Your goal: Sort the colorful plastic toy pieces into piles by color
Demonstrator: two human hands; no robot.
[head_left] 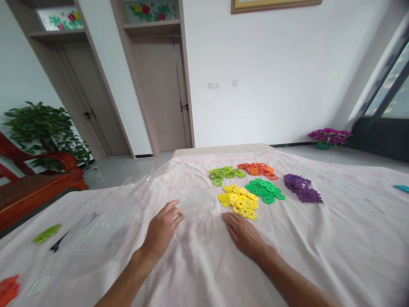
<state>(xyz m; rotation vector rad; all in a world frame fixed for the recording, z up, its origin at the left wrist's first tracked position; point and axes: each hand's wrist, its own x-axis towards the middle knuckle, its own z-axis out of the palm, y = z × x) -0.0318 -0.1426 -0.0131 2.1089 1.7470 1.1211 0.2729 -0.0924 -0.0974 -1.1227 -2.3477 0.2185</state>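
My left hand (pixel 162 228) hovers over or rests on the cloth, fingers loosely bent and apart, with nothing visible in them. Just beyond its fingertips lies a clear, flat plastic piece (pixel 195 201), hard to make out against the cloth. My right hand (pixel 244 234) lies low with its fingers stretched out, close to a pile of yellow flower-shaped plastic discs (pixel 240 200). Behind that pile are similar discs in light green (pixel 225 174), orange (pixel 258 169), green (pixel 264 190) and purple (pixel 302 187), each colour heaped separately.
A pale cloth (pixel 338 251) covers the surface. To the left lie a crumpled clear plastic bag (pixel 108 221), a black tie-like strip (pixel 59 242), a light green piece (pixel 47 233) and orange-red pieces (pixel 9 290). A blue item (pixel 401 188) sits at the right edge.
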